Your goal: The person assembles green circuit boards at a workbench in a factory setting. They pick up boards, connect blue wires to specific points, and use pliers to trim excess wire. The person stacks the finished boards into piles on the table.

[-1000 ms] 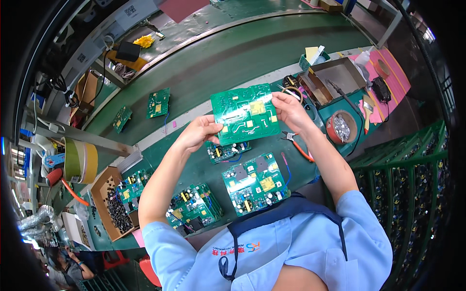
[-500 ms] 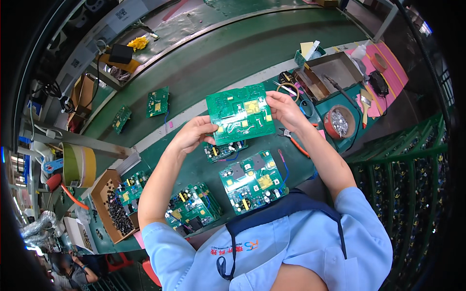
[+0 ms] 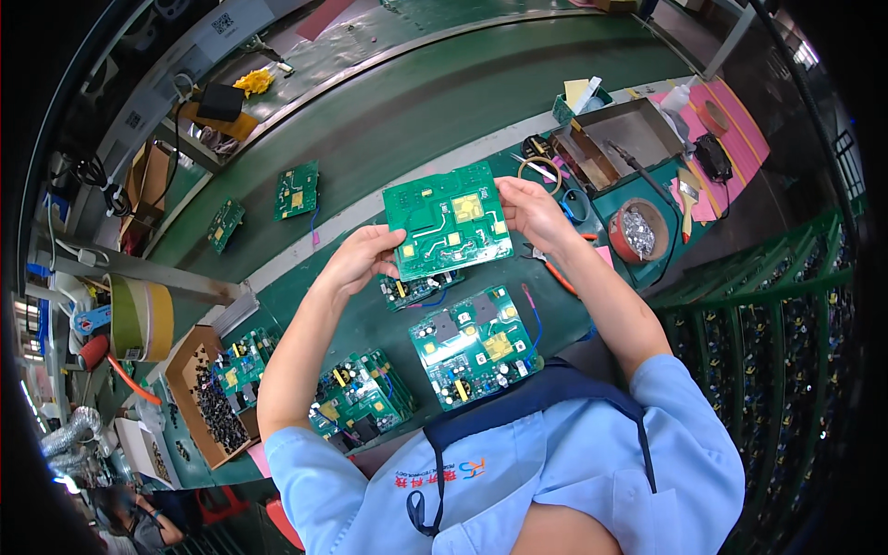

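Observation:
Between my two hands a green circuit board (image 3: 435, 215) is raised above the bench, its face with solder traces and yellow patches toward me. My left hand (image 3: 363, 256) pinches its left edge, and my right hand (image 3: 529, 211) grips the right edge. Partly hidden below it lies another board (image 3: 424, 292) with parts and a blue wire. Closer to me rests a populated circuit board (image 3: 476, 347) with dark blocks, yellow patches and a blue wire. Left of that, several boards are stacked (image 3: 365, 396) near my left forearm.
At left, a cardboard box (image 3: 217, 407) holds small black parts. Two boards, one of them a larger board (image 3: 297, 191), lie on the green conveyor (image 3: 388, 139). To the right are pliers (image 3: 558, 276), a red bowl of metal bits (image 3: 638, 233), a brush (image 3: 687, 199) and a tray (image 3: 638, 129).
The held board has tilted slightly, and the glare on its face has faded. Both hands keep their hold on its edges. The whole view has shifted a little.

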Available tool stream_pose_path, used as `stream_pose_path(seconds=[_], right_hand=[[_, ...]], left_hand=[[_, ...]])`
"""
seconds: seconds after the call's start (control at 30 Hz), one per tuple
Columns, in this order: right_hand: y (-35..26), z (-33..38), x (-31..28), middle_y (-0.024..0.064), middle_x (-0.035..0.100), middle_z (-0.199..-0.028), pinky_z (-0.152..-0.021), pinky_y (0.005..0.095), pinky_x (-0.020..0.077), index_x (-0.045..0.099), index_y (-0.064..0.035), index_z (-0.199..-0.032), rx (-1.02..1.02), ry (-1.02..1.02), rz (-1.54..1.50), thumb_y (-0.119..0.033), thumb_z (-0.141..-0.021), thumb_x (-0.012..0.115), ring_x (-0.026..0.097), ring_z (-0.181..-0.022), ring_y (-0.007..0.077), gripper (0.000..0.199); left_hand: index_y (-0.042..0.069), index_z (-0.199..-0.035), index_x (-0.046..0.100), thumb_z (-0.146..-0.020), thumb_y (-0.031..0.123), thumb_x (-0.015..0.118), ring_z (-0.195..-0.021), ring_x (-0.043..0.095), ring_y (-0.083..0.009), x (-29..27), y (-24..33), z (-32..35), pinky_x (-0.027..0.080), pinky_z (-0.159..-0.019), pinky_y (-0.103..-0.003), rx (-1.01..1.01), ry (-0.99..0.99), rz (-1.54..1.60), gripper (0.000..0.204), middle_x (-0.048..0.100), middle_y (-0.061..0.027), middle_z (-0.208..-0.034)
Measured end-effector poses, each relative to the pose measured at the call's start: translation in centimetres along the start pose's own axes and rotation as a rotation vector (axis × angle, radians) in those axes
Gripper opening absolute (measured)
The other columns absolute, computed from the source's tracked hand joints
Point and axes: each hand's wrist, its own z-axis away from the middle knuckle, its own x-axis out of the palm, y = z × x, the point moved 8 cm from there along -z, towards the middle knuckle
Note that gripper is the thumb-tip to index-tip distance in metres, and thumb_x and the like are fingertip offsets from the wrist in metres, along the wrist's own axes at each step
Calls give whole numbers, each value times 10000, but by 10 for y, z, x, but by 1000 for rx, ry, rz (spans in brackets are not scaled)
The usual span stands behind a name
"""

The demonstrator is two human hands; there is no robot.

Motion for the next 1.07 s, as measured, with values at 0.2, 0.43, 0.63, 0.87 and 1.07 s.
stream_pose_path(seconds=[0.2,0.43,0.63,0.87,1.07], right_hand=[[-3,3,5,71,558,-880,-666,274,466,464,-28,-1008,-22,-27,-9,-234,-850,381,569,-757,145,273],[-5,5,10,55,554,-824,-614,258,464,479,-38,-983,-17,-21,-13,-239,-848,389,564,-712,131,259],[-4,5,11,49,558,-811,-599,246,461,484,-43,-990,-12,-23,-2,-237,-850,387,561,-695,121,259],[-3,6,12,71,556,-884,-653,282,468,451,-19,-1024,-6,-51,26,-224,-845,396,568,-757,142,278],[0,3,14,64,556,-887,-658,281,470,449,-20,-1024,19,-57,38,-218,-842,402,569,-757,141,273]], left_hand=[[1,-834,535,-824,269,437,-600,566,-105,5,0,0,481,-494,-211,-33,32,58,285,576,-63,-725],[8,-825,536,-821,263,444,-587,563,-100,-2,-6,-3,478,-491,-209,-43,48,30,271,579,-60,-717],[11,-811,535,-814,246,461,-562,557,-88,-2,-7,-3,473,-476,-195,-35,52,32,246,581,-56,-713],[11,-805,536,-813,243,464,-555,563,-91,-2,-7,-1,477,-478,-189,-30,40,40,243,584,-58,-713],[3,-811,536,-815,244,460,-561,569,-107,-6,-11,-4,485,-485,-217,-47,43,69,253,588,-71,-733]])
